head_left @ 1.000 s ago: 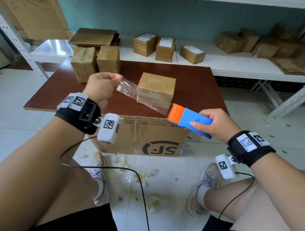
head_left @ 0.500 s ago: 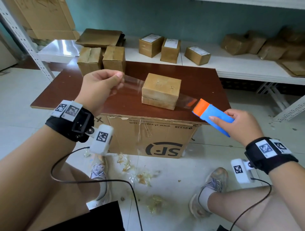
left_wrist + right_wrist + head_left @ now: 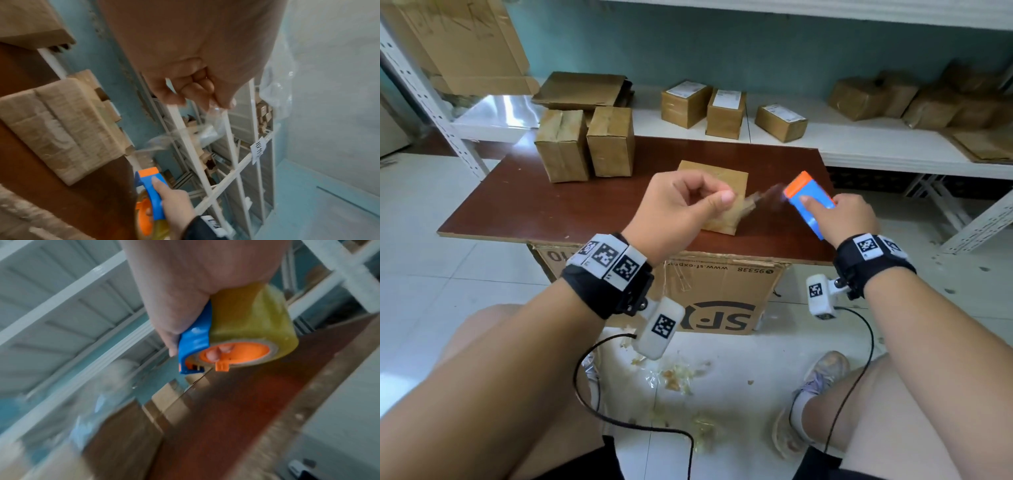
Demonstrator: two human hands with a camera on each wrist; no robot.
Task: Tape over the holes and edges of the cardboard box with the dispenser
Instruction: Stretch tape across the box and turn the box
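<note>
Left hand (image 3: 681,209) pinches the free end of the clear tape (image 3: 180,134) between thumb and fingertips, and it has swung in from the left side of the desk (image 3: 524,212) to hang above the small cardboard box (image 3: 726,178). Half a second ago the strip ran long and taut across the box; now it is short and slack, a crumpled blur between the two hands. Right hand (image 3: 849,216), at three o'clock from the left, has closed in too and grips the blue-and-orange dispenser (image 3: 808,198), fingers curled through the core of the yellowish roll (image 3: 252,324). By my reading the length is pulled and the two are lining it up to lay it down. From the left hand the box lies just beyond at one o'clock, partly hidden beneath it, flat on the desk; whether tape touches it yet I cannot tell.
</note>
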